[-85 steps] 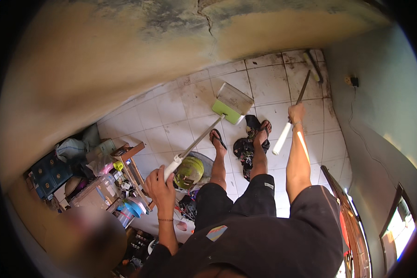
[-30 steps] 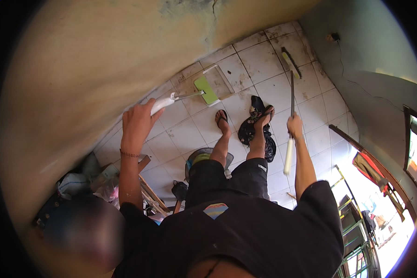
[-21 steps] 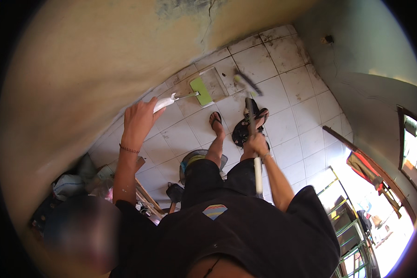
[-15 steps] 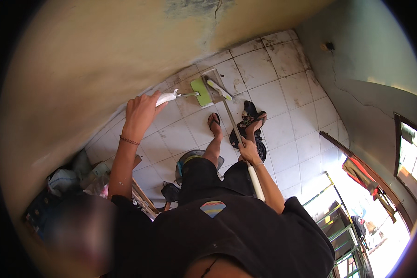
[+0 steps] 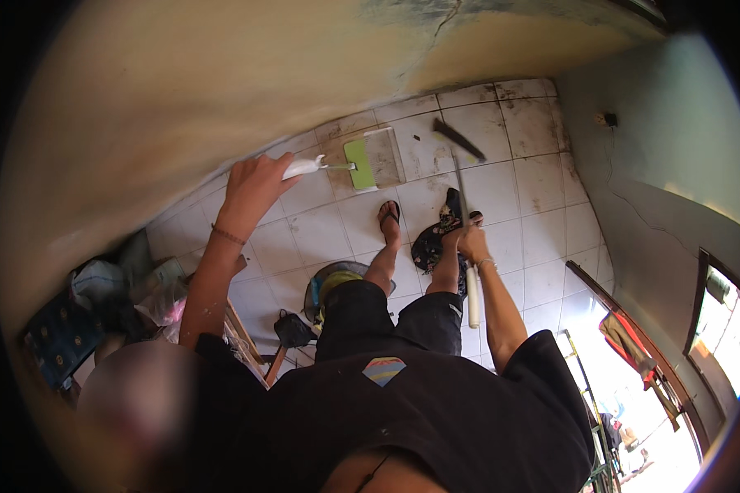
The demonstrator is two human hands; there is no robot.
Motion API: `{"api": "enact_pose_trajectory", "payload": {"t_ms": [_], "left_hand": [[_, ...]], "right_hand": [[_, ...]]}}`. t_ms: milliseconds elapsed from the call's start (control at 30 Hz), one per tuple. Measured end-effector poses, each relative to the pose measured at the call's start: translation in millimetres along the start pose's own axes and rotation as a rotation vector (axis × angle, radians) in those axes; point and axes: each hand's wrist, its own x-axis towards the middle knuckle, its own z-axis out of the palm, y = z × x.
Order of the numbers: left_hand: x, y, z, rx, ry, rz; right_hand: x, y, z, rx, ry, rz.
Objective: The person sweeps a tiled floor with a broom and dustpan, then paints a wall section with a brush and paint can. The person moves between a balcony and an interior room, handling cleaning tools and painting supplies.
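Observation:
My left hand is closed around the white handle of a long-handled dustpan. Its green part faces right, and a pale, see-through tray seems to lie on the tiles close to the wall. In my right hand is the shaft of a broom, with a white grip below the fist. The broom head, its dark side showing, is to the right of the dustpan and apart from it. Between them a small dark bit lies on the floor. Whether the broom head touches the tiles I cannot tell.
My sandalled feet stand on the white tiled floor, by a dark patterned cloth. A yellowish wall rises close by on the left and ahead. Bags and boxes crowd the lower left. Cloths hang by a bright doorway.
The broom head has gone from inside the dustpan to the right, and its dark side now shows. My right hand has moved right and slightly up. The left hand keeps its hold.

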Motion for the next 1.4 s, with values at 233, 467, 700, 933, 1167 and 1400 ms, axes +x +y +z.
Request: {"api": "enact_pose_trajectory", "payload": {"t_ms": [233,467,700,933,1167,1400], "left_hand": [[-1.0,-10.3,3.2,-0.009,0.019,-0.034],[-31.3,-42.9,4.3,-0.046,0.022,0.0],[-32.8,-43.3,27.5,-0.036,0.1,0.086],[-30.0,-24.1,21.1,-0.039,-0.072,0.004],[-59.8,-53.3,14.2,-0.057,0.129,0.035],[-61.6,-48.9,3.6,0.012,-0.109,-0.101]], "right_hand": [[-92.9,-71.5,20.5,0.13,-0.126,-0.058],[-127.0,-47.8,-41.3,0.328,0.021,0.295],[-60.0,-68.0,56.3,0.614,-0.002,0.352],[-94.6,-149.7,47.8,1.051,-0.331,0.397],[-108.1,-139.2,-11.4,0.73,-0.026,0.183],[-2.0,-118.5,8.2,0.22,0.009,0.192]]}}
